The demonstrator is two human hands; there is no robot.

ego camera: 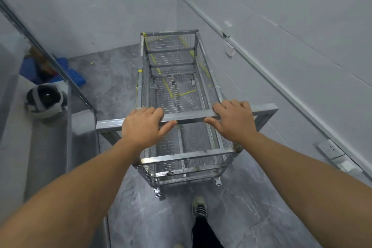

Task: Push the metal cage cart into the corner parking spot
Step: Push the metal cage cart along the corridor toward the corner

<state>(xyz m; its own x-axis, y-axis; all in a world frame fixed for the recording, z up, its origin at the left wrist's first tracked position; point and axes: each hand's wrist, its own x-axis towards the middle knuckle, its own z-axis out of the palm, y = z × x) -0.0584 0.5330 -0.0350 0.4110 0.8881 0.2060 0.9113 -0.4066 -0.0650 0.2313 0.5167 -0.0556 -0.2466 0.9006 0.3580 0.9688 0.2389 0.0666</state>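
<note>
A shoe [199, 207] is stepping on the grey marbled floor [231, 207] nearest the viewer. The left hand [144, 125] and right hand [234, 122] are each wrapping fingers over the handle bar [189, 116] of the metal cage cart [177, 94], thumbs under the bar. The cart is standing ahead of them, its far end nearing the wall corner, over yellow tape lines [168, 86]. A grey ledge [50, 147] carrying a black-and-white object [45, 97] is running along the left, with blue crates [75, 75] farther. Wall sockets [330, 150] are sitting on the right. No writing is readable.
</note>
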